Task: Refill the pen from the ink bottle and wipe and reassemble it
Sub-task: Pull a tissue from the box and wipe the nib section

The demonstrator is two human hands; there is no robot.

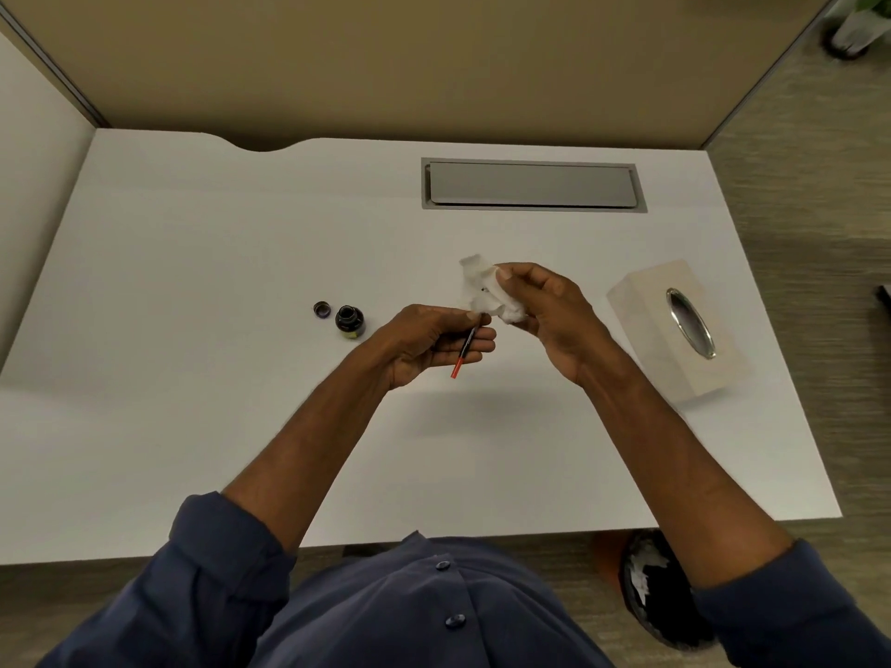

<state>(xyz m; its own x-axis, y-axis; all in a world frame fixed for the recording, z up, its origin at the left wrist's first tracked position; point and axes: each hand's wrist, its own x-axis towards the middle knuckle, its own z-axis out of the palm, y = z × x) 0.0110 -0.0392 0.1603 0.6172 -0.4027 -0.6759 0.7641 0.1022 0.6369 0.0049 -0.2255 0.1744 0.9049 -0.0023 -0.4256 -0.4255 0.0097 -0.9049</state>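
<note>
My left hand point(429, 342) holds a thin pen part point(464, 351), dark with a red-orange lower end, above the white desk point(241, 402). Its upper tip is tucked into a crumpled white tissue point(484, 294) with small dark ink spots. My right hand point(549, 313) pinches that tissue around the tip. The open ink bottle point(349, 321) stands on the desk to the left of my left hand. Its round cap point(321, 309) lies just to the left of the bottle. No other pen parts are visible.
A pale tissue box point(684, 330) with a metal oval opening stands at the right. A grey cable hatch point(533, 185) is set into the desk at the back. A bin with crumpled paper point(648, 585) sits on the floor under the desk's front right edge.
</note>
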